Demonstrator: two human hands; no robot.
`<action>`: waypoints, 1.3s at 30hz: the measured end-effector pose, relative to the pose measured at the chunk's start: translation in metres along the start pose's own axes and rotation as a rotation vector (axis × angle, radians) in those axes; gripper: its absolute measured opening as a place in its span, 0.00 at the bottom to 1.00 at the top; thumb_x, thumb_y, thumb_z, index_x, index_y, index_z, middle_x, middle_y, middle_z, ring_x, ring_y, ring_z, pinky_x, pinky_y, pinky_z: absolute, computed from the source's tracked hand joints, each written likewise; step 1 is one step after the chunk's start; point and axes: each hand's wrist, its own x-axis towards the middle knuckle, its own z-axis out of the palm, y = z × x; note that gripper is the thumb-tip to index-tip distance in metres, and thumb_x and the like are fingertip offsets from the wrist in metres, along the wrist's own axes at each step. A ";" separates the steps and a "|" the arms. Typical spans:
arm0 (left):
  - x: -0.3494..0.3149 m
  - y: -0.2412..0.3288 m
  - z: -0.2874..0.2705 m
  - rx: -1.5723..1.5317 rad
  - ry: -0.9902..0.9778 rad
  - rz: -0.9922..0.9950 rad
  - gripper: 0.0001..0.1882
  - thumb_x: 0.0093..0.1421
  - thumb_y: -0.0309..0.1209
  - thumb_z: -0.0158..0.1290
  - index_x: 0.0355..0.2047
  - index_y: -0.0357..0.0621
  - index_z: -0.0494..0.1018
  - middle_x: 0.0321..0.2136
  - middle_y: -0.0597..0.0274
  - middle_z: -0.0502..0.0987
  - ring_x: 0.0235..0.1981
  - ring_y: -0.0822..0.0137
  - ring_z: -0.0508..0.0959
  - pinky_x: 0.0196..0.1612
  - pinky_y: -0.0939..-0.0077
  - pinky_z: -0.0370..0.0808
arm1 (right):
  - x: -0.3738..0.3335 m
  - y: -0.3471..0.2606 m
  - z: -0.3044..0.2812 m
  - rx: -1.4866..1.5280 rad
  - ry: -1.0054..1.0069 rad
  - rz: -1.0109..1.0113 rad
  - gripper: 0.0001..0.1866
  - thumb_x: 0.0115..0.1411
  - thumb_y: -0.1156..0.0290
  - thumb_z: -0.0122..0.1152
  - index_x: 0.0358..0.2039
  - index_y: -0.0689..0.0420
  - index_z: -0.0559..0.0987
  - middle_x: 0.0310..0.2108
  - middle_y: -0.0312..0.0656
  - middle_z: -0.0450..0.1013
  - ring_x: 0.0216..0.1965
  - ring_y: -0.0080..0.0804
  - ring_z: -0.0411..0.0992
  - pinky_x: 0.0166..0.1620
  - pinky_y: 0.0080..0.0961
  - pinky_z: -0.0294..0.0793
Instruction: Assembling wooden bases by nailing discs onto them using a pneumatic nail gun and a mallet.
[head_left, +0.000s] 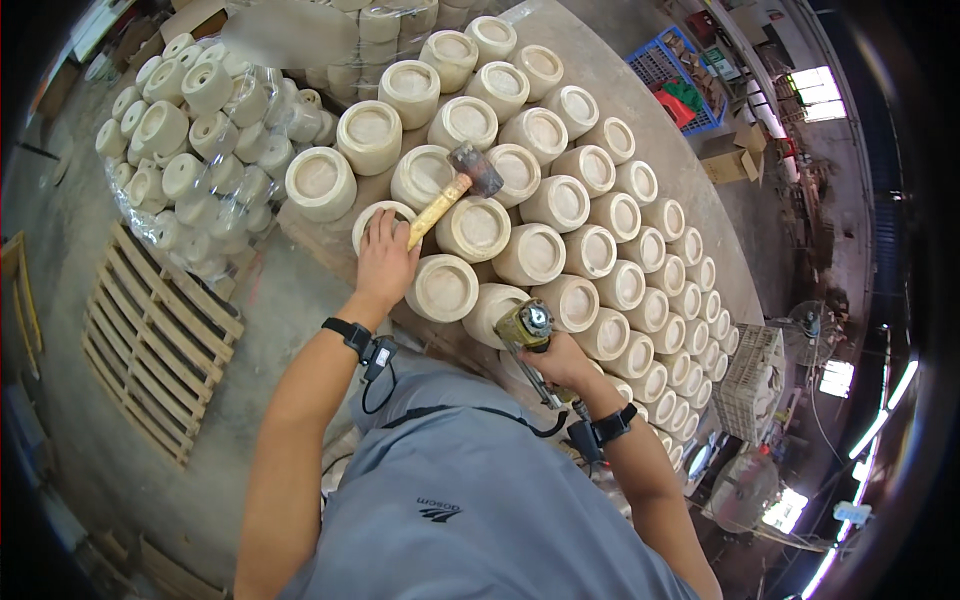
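My left hand [388,262] lies with fingers stretched over the recessed top of a pale round pot-like piece [365,238], at the near left edge of the rows. Beside its index finger is the wooden handle end of a mallet [440,208]. The mallet's dark head [476,170] rests on the pieces farther off. My right hand [562,362] is wrapped round the grip of an olive-green air nail gun [524,326], which has a metal cap and a slim silver rail. It is held over the near edge of the rows, in front of another pale piece [492,310].
Several rows of the pale pieces stand on a large board [690,150]. To the left lie a slatted wooden pallet [160,345] and a plastic-wrapped heap of pale parts [200,130]. A blue crate [660,62], cardboard box [733,155] and basket [745,385] stand beyond the rows.
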 end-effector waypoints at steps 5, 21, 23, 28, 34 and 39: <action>0.003 0.001 0.001 -0.012 -0.010 0.001 0.23 0.62 0.35 0.60 0.53 0.37 0.69 0.63 0.40 0.65 0.68 0.41 0.61 0.67 0.46 0.63 | 0.003 0.008 0.000 0.112 0.001 0.091 0.21 0.58 0.60 0.69 0.43 0.66 0.82 0.21 0.41 0.76 0.16 0.28 0.73 0.21 0.29 0.72; 0.014 -0.018 -0.017 -0.075 -0.115 0.146 0.22 0.57 0.40 0.62 0.45 0.36 0.73 0.56 0.43 0.68 0.61 0.44 0.65 0.62 0.46 0.63 | 0.044 -0.084 0.025 0.054 0.156 -0.149 0.22 0.57 0.57 0.69 0.39 0.66 0.83 0.19 0.46 0.78 0.19 0.34 0.76 0.30 0.35 0.76; 0.014 -0.015 -0.017 -0.094 -0.108 0.150 0.22 0.57 0.40 0.61 0.45 0.36 0.74 0.56 0.44 0.68 0.62 0.44 0.65 0.62 0.46 0.62 | 0.052 -0.078 0.027 0.050 0.199 -0.215 0.21 0.58 0.57 0.69 0.37 0.67 0.84 0.19 0.46 0.78 0.19 0.35 0.77 0.31 0.35 0.76; 0.013 -0.020 -0.020 -0.119 -0.120 0.085 0.21 0.58 0.38 0.61 0.45 0.35 0.73 0.57 0.43 0.67 0.63 0.42 0.63 0.64 0.46 0.60 | 0.055 -0.082 0.027 -0.007 0.067 -0.064 0.21 0.60 0.57 0.68 0.33 0.67 0.83 0.17 0.45 0.76 0.18 0.36 0.76 0.29 0.35 0.75; 0.008 -0.035 -0.055 -0.172 -0.042 0.093 0.20 0.59 0.36 0.60 0.45 0.34 0.72 0.61 0.41 0.65 0.65 0.40 0.61 0.67 0.47 0.58 | 0.029 -0.103 0.018 0.055 -0.093 -0.074 0.20 0.60 0.57 0.68 0.32 0.66 0.83 0.15 0.40 0.74 0.16 0.31 0.73 0.25 0.32 0.73; 0.010 -0.084 -0.098 -0.153 0.162 0.035 0.21 0.60 0.34 0.61 0.48 0.33 0.70 0.60 0.39 0.67 0.61 0.39 0.66 0.65 0.48 0.61 | 0.033 -0.103 0.031 -0.049 -0.197 -0.076 0.23 0.57 0.56 0.70 0.37 0.68 0.84 0.24 0.53 0.80 0.22 0.42 0.79 0.32 0.37 0.78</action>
